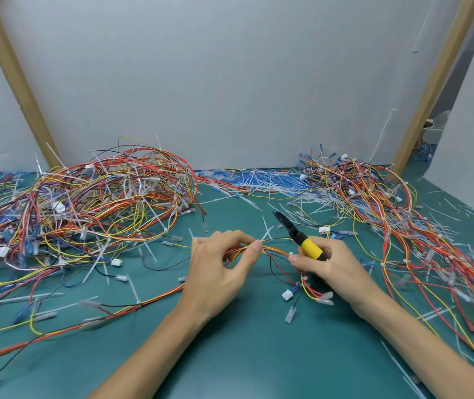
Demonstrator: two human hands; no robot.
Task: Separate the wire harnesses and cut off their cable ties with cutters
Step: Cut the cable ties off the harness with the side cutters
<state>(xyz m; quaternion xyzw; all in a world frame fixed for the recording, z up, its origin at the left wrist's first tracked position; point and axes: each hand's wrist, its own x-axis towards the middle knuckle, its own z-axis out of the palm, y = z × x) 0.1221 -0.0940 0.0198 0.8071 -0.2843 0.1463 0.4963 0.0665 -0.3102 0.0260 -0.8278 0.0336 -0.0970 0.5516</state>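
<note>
My left hand (221, 266) pinches a wire harness (276, 253) of red, orange, yellow and black wires between thumb and fingers. A white cable tie (267, 233) sticks up from the bundle just right of my thumb. My right hand (323, 263) grips the yellow-handled cutters (302, 239), whose black jaws point up and to the left, and its fingertips also pinch the same harness. The harness trails left across the green mat (244, 349) and ends in white connectors below my right hand.
A big tangled heap of harnesses (91, 203) fills the left side. Another heap (402, 226) runs down the right edge. Cut white ties (264, 182) lie scattered along the back by the grey wall, between two wooden posts.
</note>
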